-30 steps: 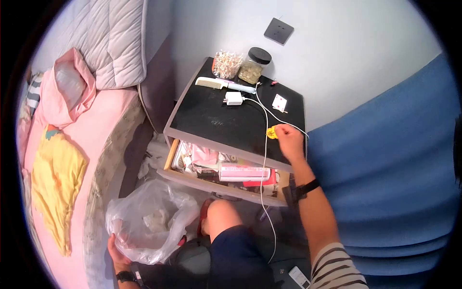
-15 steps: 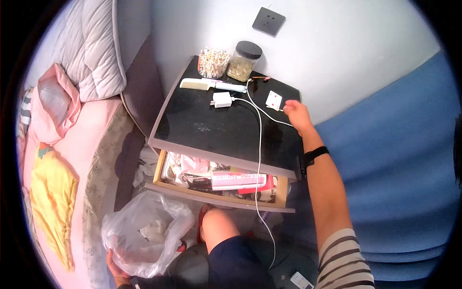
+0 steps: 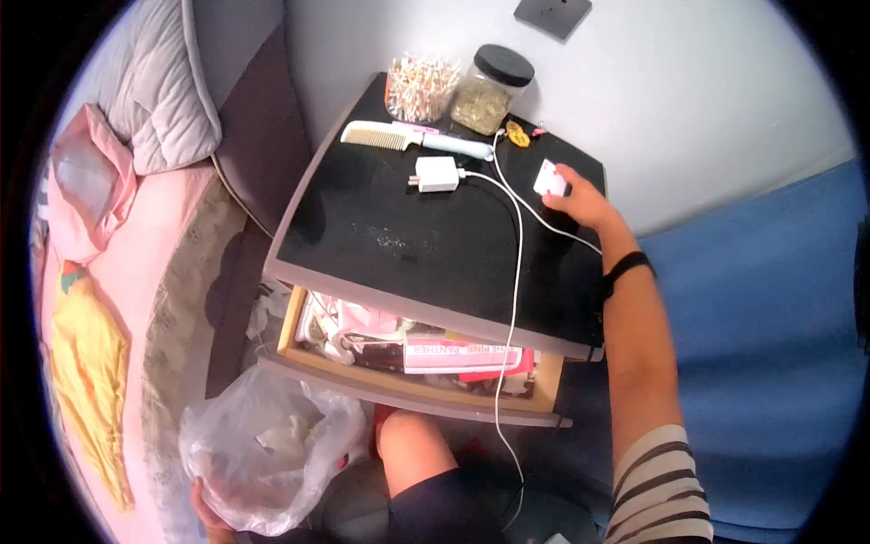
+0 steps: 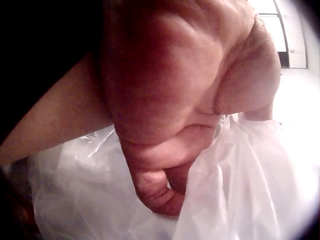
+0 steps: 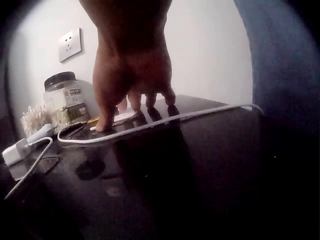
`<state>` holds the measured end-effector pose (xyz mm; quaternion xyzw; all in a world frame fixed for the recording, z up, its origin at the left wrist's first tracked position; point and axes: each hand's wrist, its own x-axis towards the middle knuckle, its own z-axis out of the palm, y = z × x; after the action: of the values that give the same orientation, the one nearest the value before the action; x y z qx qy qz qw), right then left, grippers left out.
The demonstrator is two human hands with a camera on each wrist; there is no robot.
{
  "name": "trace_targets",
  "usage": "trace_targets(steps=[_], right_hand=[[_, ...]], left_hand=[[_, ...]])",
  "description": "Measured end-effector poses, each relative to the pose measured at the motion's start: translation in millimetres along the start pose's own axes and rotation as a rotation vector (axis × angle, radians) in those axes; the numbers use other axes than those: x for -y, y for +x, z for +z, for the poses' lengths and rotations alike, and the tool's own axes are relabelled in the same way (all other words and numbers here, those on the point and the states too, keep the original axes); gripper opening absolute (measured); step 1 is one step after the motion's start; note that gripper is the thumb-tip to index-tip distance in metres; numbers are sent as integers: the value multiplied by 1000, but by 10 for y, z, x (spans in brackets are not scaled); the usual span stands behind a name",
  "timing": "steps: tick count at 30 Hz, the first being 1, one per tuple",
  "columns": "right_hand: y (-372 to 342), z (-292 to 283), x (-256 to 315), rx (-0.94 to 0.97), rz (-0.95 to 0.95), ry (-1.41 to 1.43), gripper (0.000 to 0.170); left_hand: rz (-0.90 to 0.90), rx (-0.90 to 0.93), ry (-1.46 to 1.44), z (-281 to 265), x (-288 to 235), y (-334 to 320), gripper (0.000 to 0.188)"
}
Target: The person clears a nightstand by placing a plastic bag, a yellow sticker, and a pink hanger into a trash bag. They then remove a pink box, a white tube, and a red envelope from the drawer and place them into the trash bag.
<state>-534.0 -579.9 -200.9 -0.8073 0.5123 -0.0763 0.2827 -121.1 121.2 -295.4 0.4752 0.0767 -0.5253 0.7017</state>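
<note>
A white card (image 3: 547,179) is at the right rear of the black tabletop (image 3: 390,236), under the right hand (image 3: 584,201), whose thumb and fingers reach down, apart, on either side of it. A yellow piece (image 3: 517,135) and a jar (image 3: 492,91) are near, farther left, with cotton swabs (image 3: 422,86) beside the jar. A white cable (image 3: 519,272) runs from a charger (image 3: 438,174) over the front edge, past an open drawer (image 3: 426,403). Lower left, the left hand (image 3: 208,510) grips the rim of a clear plastic bag (image 3: 217,435).
</note>
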Motion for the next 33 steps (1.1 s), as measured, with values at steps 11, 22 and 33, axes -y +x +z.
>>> trace_targets(steps=[11,22,33], right_hand=[[-63,-115,248,162,205,-137,96],[-317,-142,353,330,282,-310,75],[-962,59,384,-297,-5,186,23]], left_hand=[[96,-262,87,419,23,-18,55],[81,-241,26,508,13,-48,56],[16,-207,-130,364,25,-3,52]])
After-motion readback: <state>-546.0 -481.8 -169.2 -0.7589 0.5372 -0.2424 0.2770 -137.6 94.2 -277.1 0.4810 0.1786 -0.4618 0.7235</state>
